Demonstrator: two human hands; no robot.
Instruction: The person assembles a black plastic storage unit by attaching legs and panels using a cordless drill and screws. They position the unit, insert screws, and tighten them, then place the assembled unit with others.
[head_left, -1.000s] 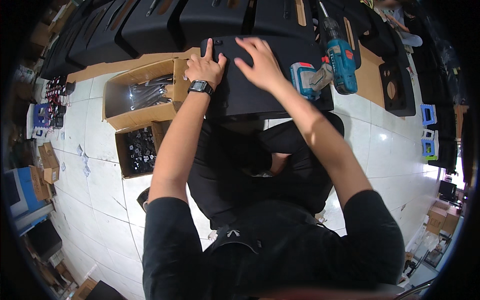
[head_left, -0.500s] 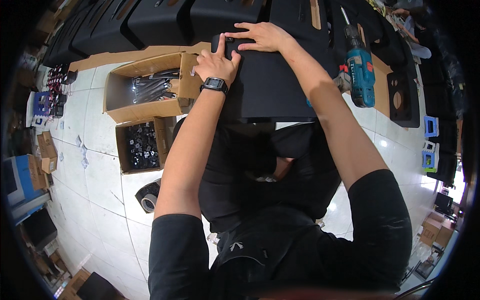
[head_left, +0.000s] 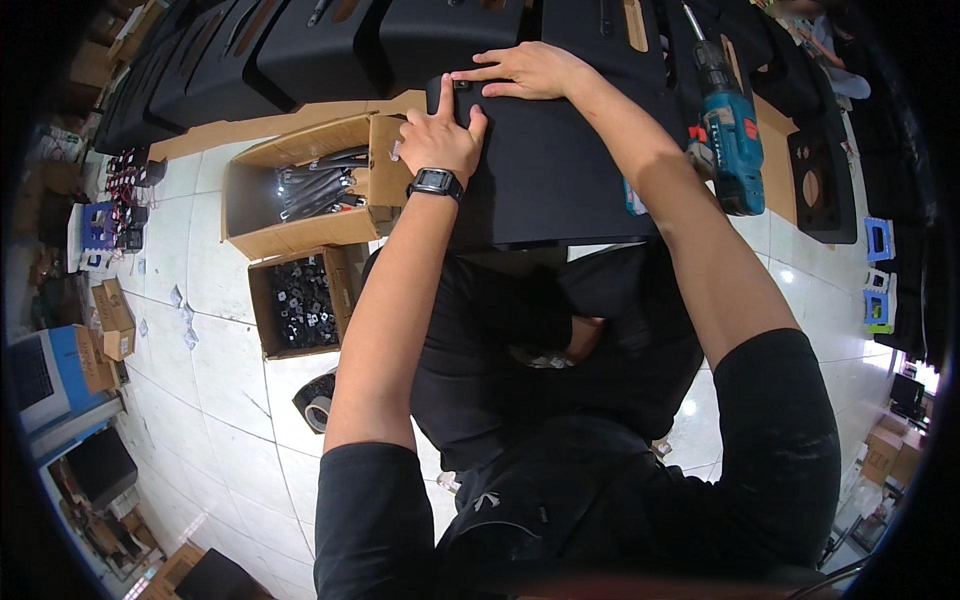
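Observation:
A large black box-shaped cabinet (head_left: pixel 560 165) lies in front of me across my lap. My left hand (head_left: pixel 440 140), with a watch on its wrist, rests at the cabinet's far left corner, index finger stretched forward and thumb spread. My right hand (head_left: pixel 535 75) lies along the far edge with its fingers extended, their tips meeting the left index finger. Between the fingers a small dark fitting (head_left: pixel 463 85) sits on the corner; its exact kind is unclear. Neither hand is wrapped round anything. A teal cordless drill (head_left: pixel 735 145) lies to the right of my right forearm.
Left of the cabinet stands a cardboard box of black strap handles (head_left: pixel 320 180). Nearer me is a smaller box of small black metal corner pieces (head_left: pixel 302 300), then a tape roll (head_left: pixel 317 412). More black cabinets (head_left: pixel 320 50) line the far side. A cut-out black panel (head_left: pixel 822 185) lies right.
The whole view has shifted slightly, so things sit a little further right. Both hands stay at the cabinet corner, and the right fingertips now meet the left index finger.

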